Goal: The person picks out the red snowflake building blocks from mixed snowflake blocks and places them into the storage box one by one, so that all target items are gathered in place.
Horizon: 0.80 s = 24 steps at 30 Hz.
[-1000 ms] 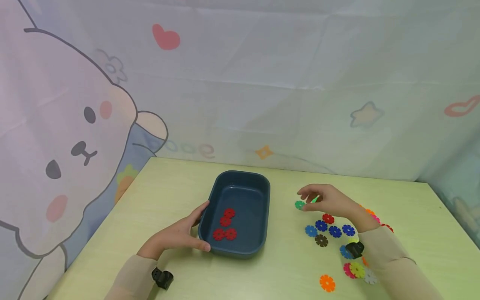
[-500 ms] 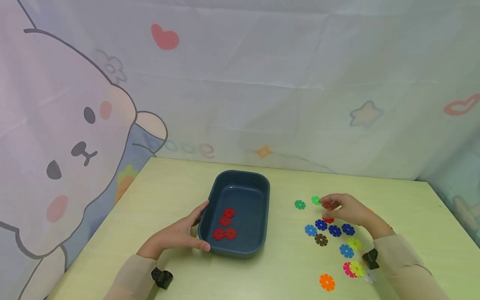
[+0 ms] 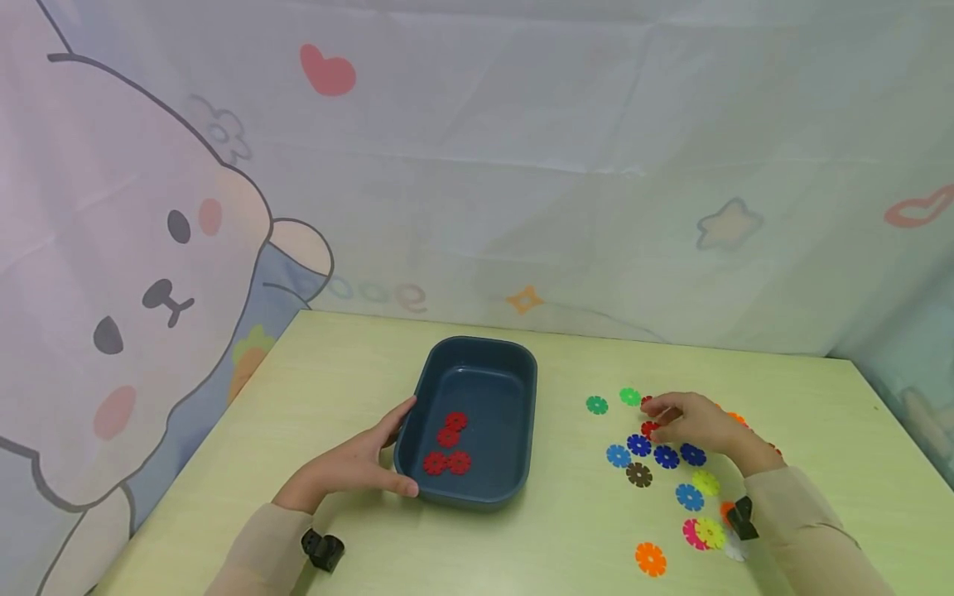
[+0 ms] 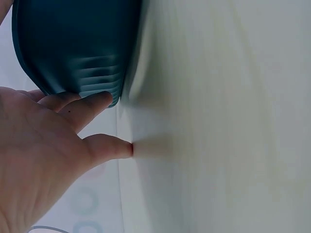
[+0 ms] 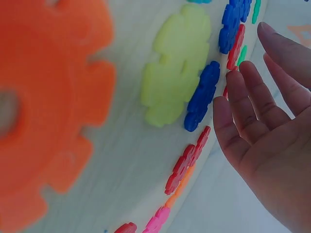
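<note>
My left hand (image 3: 361,463) rests at the left side of a dark blue plastic bin (image 3: 531,430). Its thumb lies by the near corner, and in the left wrist view the fairly straight fingers (image 4: 92,109) touch the outer wall. Several red snowflake discs (image 3: 460,463) lie inside the bin. My right hand (image 3: 696,424) is low over the scattered discs, thumb apart from the loosely bent fingers, nothing seen in its grasp. By the thumb tip is a red disc (image 3: 648,430); another red disc (image 3: 647,401) shows partly behind the fingertips.
Around the right hand lie a green disc (image 3: 597,405), a light green disc (image 3: 629,396), several blue discs (image 3: 667,457), a brown disc (image 3: 638,474) and a yellow disc (image 3: 710,533). An orange disc (image 3: 651,559) is near the front. A printed curtain (image 3: 596,165) hangs behind the table (image 3: 358,348).
My right hand has moved from beside the green discs rightward and toward me, over the red discs. Both green discs now show fully. My left hand and the bin have stayed put.
</note>
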{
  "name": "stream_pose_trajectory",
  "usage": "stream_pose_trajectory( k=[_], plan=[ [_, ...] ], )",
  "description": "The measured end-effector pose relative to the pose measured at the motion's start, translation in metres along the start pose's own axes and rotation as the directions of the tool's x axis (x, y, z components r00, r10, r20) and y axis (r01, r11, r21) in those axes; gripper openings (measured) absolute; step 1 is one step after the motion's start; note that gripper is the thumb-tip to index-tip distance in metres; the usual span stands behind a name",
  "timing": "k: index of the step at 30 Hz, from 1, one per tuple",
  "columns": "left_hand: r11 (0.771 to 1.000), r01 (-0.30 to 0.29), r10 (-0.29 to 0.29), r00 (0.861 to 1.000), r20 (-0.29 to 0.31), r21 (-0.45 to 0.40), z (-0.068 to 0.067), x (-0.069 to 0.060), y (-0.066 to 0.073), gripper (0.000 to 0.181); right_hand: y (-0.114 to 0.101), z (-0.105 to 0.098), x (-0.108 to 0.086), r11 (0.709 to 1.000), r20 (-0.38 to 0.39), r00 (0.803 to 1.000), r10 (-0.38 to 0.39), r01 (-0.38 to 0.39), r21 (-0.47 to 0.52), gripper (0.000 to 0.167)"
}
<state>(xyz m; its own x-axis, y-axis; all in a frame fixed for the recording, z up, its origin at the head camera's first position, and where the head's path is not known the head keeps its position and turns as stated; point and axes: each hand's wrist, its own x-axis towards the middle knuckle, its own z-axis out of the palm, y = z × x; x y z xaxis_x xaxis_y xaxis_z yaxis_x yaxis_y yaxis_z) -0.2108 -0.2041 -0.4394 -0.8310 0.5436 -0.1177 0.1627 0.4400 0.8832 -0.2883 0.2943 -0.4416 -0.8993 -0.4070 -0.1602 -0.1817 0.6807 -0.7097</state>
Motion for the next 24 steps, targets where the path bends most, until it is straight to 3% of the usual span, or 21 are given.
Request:
stream_pose_trajectory(
  k=[12,24],
  plan=[
    [1.000,0.018,-0.018,1.000,-0.012,-0.005,0.0001,0.0020,-0.0013,0.119,0.0044,0.0042,0.0040,0.994,-0.021,0.999,-0.029,0.027,-0.103,0.041],
    [1.000,0.013,-0.013,1.000,-0.008,-0.018,0.0003,0.0024,-0.0023,0.118,0.0020,0.0071,0.0069,0.988,-0.014,1.000,0.004,-0.006,-0.152,0.038]
  ],
)
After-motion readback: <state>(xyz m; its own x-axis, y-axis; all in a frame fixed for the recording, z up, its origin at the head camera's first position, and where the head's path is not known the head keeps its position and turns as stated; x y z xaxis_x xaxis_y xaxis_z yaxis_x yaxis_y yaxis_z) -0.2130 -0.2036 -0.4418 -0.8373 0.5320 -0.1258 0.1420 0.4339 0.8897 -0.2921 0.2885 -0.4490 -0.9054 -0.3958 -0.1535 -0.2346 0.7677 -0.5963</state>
